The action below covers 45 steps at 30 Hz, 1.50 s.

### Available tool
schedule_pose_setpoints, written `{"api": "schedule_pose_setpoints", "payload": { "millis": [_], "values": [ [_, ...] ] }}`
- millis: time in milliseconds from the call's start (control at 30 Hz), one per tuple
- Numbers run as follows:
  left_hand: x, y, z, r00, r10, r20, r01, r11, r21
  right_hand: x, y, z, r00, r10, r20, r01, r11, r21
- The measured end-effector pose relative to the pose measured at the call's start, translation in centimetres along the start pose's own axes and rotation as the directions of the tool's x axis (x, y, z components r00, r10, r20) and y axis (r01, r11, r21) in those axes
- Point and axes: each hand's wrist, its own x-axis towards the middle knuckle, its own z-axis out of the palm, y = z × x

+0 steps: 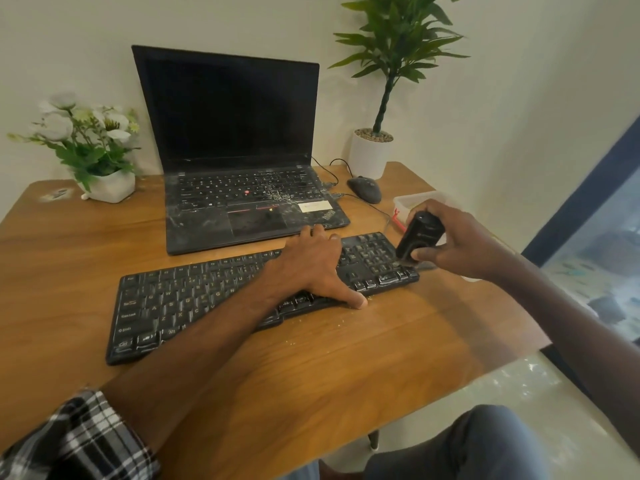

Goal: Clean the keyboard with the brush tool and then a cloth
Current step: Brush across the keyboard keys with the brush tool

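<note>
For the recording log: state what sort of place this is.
Probably a small home or office desk corner. An open laptop, a separate keyboard and a wired mouse sit on a wooden table against a wall, with potted plants at the back.

Soft, even daylight filled the scene, brightest toward 3 o'clock. The forearms cast faint shadows on the worktop (86, 258). Wide-angle distortion bent the edges, and the checked sleeve (76, 441) at 7 o'clock was blurred. The laptop screen (228, 109) stayed dark, without glare.
</note>
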Motion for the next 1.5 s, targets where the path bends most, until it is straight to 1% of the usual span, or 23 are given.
{"api": "schedule_pose_setpoints", "payload": {
  "millis": [33,100,167,200,267,333,367,433,533,633,667,700,800,833,967,1067,1100,1133,1233,1267,1367,1433,1500],
  "values": [
    [0.0,0.0,0.0,1.000,-0.001,-0.006,0.001,1.000,0.004,-0.3,0.4,0.0,1.000,0.017,0.008,-0.017,1.000,-0.009],
    [0.0,0.1,0.1,1.000,-0.001,-0.019,0.001,1.000,0.015,-0.8,0.9,-0.4,0.996,0.049,0.072,-0.047,0.998,-0.030],
    [0.0,0.1,0.2,1.000,-0.002,-0.026,0.003,1.000,0.018,-1.0,0.9,-1.4,0.986,0.048,0.162,-0.038,0.997,-0.063],
    [0.0,0.1,0.1,1.000,-0.003,-0.025,0.003,1.000,0.016,-0.9,0.8,-2.0,0.982,0.037,0.183,-0.024,0.997,-0.072],
    [0.0,0.2,0.1,1.000,0.000,-0.026,0.000,1.000,0.019,-0.6,0.3,-2.7,0.989,0.019,0.150,-0.011,0.998,-0.054],
    [0.0,0.2,0.1,1.000,0.001,-0.026,0.000,1.000,0.021,-0.1,-0.5,-2.4,0.999,0.031,0.025,-0.030,0.999,-0.026],
    [0.0,0.1,0.1,1.000,0.000,-0.027,0.000,1.000,0.022,0.0,-0.8,-1.9,0.999,0.047,-0.012,-0.048,0.999,-0.023],
    [0.0,0.1,0.1,1.000,-0.001,-0.031,0.002,1.000,0.027,-0.8,-1.7,-0.6,0.998,0.068,-0.014,-0.069,0.997,-0.039],
    [0.0,0.1,0.2,0.999,-0.004,-0.038,0.006,0.999,0.038,-2.1,-1.7,0.3,0.997,0.078,0.026,-0.074,0.990,-0.120],
    [0.0,0.2,0.2,0.999,0.002,-0.044,0.000,0.999,0.040,-1.7,-2.0,-1.6,0.977,0.088,0.196,-0.059,0.987,-0.149],
    [-0.1,0.2,0.2,0.999,0.003,-0.046,-0.001,0.999,0.043,-1.2,-2.0,-2.3,0.967,0.093,0.237,-0.056,0.986,-0.159],
    [-0.1,0.2,0.2,0.999,0.003,-0.049,-0.001,0.999,0.047,-0.9,-2.1,-2.7,0.968,0.090,0.232,-0.053,0.986,-0.161],
    [0.0,0.1,0.3,0.998,0.006,-0.059,-0.003,0.999,0.051,-0.3,-2.2,-2.1,0.996,0.075,0.045,-0.069,0.990,-0.122],
    [0.0,0.1,0.3,0.998,0.005,-0.060,-0.002,0.999,0.046,-0.5,-2.3,-1.5,0.997,0.081,0.009,-0.080,0.992,-0.093],
    [0.0,0.1,0.4,0.998,-0.007,-0.057,0.009,0.999,0.040,-2.5,-1.7,0.8,0.994,0.112,-0.020,-0.113,0.992,-0.062],
    [0.0,0.2,0.4,0.998,-0.004,-0.059,0.007,0.999,0.038,-3.3,-0.9,-0.4,0.991,0.127,0.048,-0.124,0.990,-0.063],
    [0.0,0.2,0.3,0.998,-0.006,-0.059,0.008,0.999,0.039,-3.3,-0.7,-0.9,0.991,0.126,0.048,-0.124,0.991,-0.047],
    [0.0,0.2,0.3,0.998,-0.007,-0.055,0.009,0.999,0.039,-3.3,-0.7,-1.2,0.991,0.135,0.011,-0.135,0.991,-0.013],
    [0.0,0.2,0.2,0.999,-0.006,-0.049,0.008,0.999,0.035,-3.8,-1.5,-0.1,0.967,0.168,-0.191,-0.152,0.984,0.096],
    [-0.1,0.2,0.3,0.999,-0.008,-0.049,0.009,0.999,0.035,-4.1,-1.9,0.9,0.960,0.170,-0.223,-0.148,0.982,0.115],
    [0.0,0.2,0.3,0.999,-0.011,-0.046,0.013,0.999,0.043,-5.0,-2.5,3.4,0.967,0.145,-0.211,-0.121,0.985,0.119],
    [0.1,0.2,0.3,0.999,-0.013,-0.042,0.014,0.999,0.040,-4.9,-2.4,2.8,0.972,0.141,-0.189,-0.120,0.986,0.119],
    [0.1,0.2,0.2,0.999,-0.013,-0.038,0.015,0.999,0.042,-4.4,-2.4,1.4,0.964,0.160,-0.212,-0.135,0.982,0.130]
  ]
}}
